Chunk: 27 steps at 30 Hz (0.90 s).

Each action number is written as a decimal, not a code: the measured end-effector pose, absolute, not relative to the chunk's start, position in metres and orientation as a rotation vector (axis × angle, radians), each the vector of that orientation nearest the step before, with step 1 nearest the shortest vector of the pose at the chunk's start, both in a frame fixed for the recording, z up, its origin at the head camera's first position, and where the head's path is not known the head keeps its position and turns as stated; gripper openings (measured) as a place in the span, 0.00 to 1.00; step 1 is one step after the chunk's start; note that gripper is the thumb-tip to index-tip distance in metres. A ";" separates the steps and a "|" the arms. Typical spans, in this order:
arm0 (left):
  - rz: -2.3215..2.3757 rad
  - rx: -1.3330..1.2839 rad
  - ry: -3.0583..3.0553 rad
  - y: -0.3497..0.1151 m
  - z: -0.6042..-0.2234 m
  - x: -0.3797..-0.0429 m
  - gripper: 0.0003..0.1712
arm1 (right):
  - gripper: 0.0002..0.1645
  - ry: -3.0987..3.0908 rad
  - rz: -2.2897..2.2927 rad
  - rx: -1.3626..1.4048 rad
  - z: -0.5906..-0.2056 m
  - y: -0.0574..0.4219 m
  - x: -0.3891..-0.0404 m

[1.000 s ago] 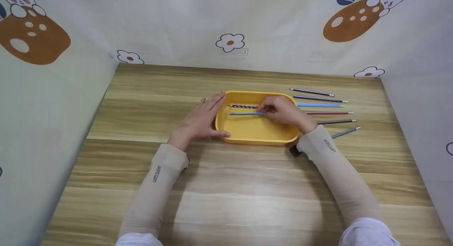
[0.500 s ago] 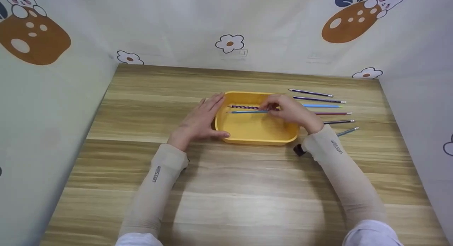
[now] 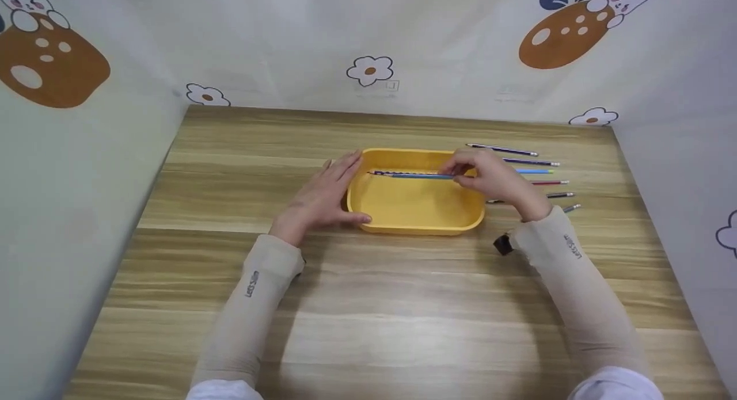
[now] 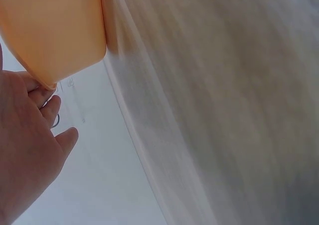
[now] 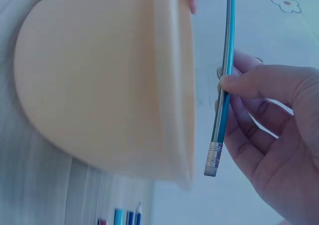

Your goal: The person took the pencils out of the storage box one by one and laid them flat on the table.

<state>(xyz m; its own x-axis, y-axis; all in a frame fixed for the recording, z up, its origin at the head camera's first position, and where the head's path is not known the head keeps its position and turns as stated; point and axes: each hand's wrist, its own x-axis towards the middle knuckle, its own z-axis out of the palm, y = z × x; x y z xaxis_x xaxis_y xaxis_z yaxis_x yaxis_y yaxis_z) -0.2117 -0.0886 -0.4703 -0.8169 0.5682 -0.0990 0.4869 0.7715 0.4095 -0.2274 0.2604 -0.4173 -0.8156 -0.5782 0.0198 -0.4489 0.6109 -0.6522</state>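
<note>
A yellow plastic box (image 3: 416, 230) stands on the wooden table. My left hand (image 3: 322, 195) rests against its left end, fingers extended along the rim and thumb at the near corner. In the left wrist view, the fingertips (image 4: 46, 98) are right at the rim. My right hand (image 3: 489, 172) pinches a blue pencil (image 3: 420, 176) between thumb and fingers near its eraser end, as the right wrist view shows. This pencil lies level over the box and overlaps a dark patterned pencil (image 3: 382, 172) inside it in the head view.
Several pencils lie in a spread row to the right of the box, among them a dark one (image 3: 501, 149), a light blue one (image 3: 538, 171) and a red one (image 3: 553, 183). My right forearm partly covers them. A printed cloth wall (image 3: 449, 83) rises behind the table.
My right hand has moved right and slightly away from me, carrying the blue pencil until it overlaps the patterned one in view. My left hand stays against the box.
</note>
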 end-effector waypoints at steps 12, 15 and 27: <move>0.526 0.843 2.751 -0.089 -0.470 -0.212 0.71 | 0.15 2.772 -0.989 -0.838 -0.413 0.304 -0.204; 0.536 0.833 2.747 -0.089 -0.470 -0.213 0.71 | 0.16 2.791 -1.011 -0.851 -0.413 0.314 -0.199; 0.514 0.824 2.749 -0.088 -0.470 -0.213 0.71 | 0.16 2.819 -1.103 -0.832 -0.425 0.354 -0.176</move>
<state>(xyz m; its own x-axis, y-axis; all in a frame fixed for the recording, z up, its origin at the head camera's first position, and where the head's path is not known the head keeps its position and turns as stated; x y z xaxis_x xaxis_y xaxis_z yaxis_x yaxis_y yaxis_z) -0.2130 -0.0879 -0.4699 -0.8166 0.5660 -0.1129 0.4870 0.7808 0.3915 -0.1761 0.3542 -0.4249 -0.8596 -0.4764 0.1845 -0.4751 0.6126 -0.6317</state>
